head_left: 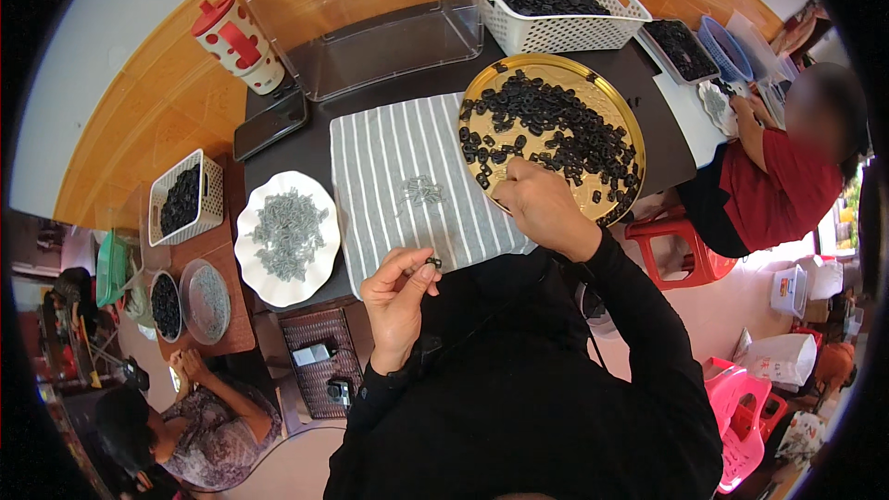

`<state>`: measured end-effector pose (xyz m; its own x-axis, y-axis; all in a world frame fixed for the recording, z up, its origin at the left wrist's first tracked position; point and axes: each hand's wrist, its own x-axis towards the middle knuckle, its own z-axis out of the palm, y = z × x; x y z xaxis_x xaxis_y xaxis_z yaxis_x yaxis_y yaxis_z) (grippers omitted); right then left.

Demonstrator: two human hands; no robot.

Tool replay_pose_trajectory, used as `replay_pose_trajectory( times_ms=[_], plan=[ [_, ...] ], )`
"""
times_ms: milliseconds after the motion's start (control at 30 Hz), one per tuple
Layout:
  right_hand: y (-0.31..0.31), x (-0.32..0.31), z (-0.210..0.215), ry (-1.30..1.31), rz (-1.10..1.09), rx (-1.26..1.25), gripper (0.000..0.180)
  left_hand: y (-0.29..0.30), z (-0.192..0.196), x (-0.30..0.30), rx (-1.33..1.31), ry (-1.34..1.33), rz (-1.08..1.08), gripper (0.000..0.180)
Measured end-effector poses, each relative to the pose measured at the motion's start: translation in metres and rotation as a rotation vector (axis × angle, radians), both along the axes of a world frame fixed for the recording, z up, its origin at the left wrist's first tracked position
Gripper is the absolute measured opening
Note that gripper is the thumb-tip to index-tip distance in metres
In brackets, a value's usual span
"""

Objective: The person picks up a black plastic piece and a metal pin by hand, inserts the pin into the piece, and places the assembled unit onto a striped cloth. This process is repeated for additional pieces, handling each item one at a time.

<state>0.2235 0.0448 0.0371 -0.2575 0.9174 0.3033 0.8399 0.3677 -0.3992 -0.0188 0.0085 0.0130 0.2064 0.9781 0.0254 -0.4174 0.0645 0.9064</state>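
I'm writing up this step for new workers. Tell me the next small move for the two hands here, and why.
Probably the right hand picks one black piece from the gold tray and carries it to the left hand. The left hand pinches a small black part over the striped cloth, while the right hand's fingers rest among the loose pieces at the tray's near edge.

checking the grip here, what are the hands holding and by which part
The left hand pinches a small black ring-shaped part by its edge between thumb and fingertips. The right hand reaches into the round gold tray; its hold cannot be told.

left hand (396, 294) — raised, fingertips pinched | right hand (542, 204) — extended forward, fingers curled down
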Motion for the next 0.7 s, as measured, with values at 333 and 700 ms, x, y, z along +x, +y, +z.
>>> replay_pose_trajectory(
  times_ms=[333,700],
  plan=[
    [-0.001,0.007,0.012,-0.045,0.022,-0.102,0.004,0.002,0.001,0.002,0.012,0.000,-0.027,0.021],
    [-0.004,0.025,0.009,-0.011,-0.091,-0.004,0.008,0.001,0.001,0.002,-0.024,0.024,0.005,0.021]
  ],
)
